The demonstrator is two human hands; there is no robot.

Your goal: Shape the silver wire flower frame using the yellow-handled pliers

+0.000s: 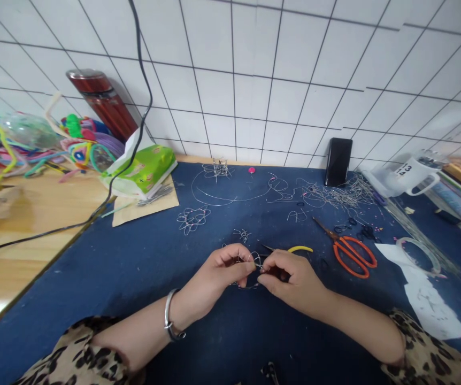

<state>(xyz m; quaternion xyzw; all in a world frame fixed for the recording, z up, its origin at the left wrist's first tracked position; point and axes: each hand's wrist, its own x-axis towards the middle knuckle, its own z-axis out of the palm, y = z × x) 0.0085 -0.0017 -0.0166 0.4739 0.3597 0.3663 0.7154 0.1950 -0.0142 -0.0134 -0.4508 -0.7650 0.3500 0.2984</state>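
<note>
Both hands meet over the dark blue mat [214,331], working on one looped wire piece [258,260]. My left hand [224,267] pinches its loops between thumb and fingers. My right hand [290,275] is closed on the wire's right side, thumb against forefinger; the exact fingertip grip is hidden. Just behind the right hand lie pliers with a yellow handle [300,249], partly covered by it. Beyond the hands rests a small bundle of bent wire [242,235]. A flower-shaped wire ring [192,219] lies farther left, and orange-handled scissors [354,256] are to the right.
Loose wire [338,192] is heaped at the back right near a phone [338,162] leaning on the tiled wall. A white mug [410,174] stands beyond. White paper [431,299] lies at right. At left are a green tissue pack [150,171], a red flask [108,104] and a hanging black cable [144,80].
</note>
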